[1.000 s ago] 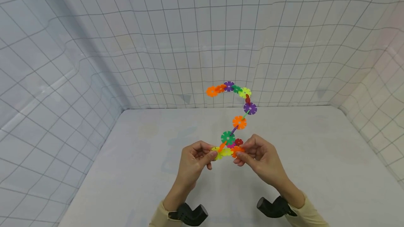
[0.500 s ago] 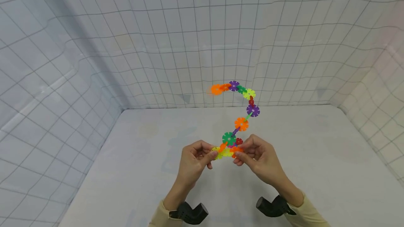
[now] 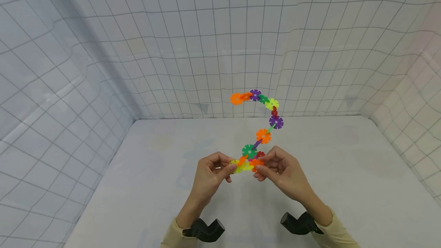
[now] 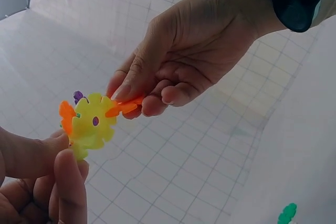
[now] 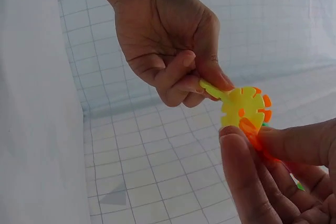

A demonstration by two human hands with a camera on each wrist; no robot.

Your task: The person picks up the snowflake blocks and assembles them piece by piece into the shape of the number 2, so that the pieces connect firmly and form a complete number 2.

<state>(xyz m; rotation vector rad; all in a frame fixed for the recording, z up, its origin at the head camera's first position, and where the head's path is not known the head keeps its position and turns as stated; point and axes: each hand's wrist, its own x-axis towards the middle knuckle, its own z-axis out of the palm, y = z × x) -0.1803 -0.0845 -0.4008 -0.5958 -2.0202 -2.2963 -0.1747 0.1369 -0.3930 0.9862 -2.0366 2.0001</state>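
Both hands hold a chain of interlocking notched plastic discs. My left hand (image 3: pixel 211 175) pinches a yellow disc (image 3: pixel 236 166) between thumb and fingers. My right hand (image 3: pixel 287 173) pinches an orange disc (image 4: pixel 127 106), which slots into another yellow disc (image 4: pixel 93 124) between the hands. From the left hand's side the chain runs away past a green disc (image 3: pixel 249 151), an orange disc (image 3: pixel 263 136) and a purple disc (image 3: pixel 276 122), then curves left to an orange end disc (image 3: pixel 236 98). A red disc (image 3: pixel 260 154) shows behind the right fingertips, which partly cover the orange disc.
A white tabletop (image 3: pixel 165 186) lies beneath the hands. Pale walls with a dark grid (image 3: pixel 255 41) rise at the back and both sides. Each wrist wears a black camera mount (image 3: pixel 204 230).
The far part of the chain has swung slightly right, then settled. Both hands have shifted only a little, keeping their pinch on the discs.
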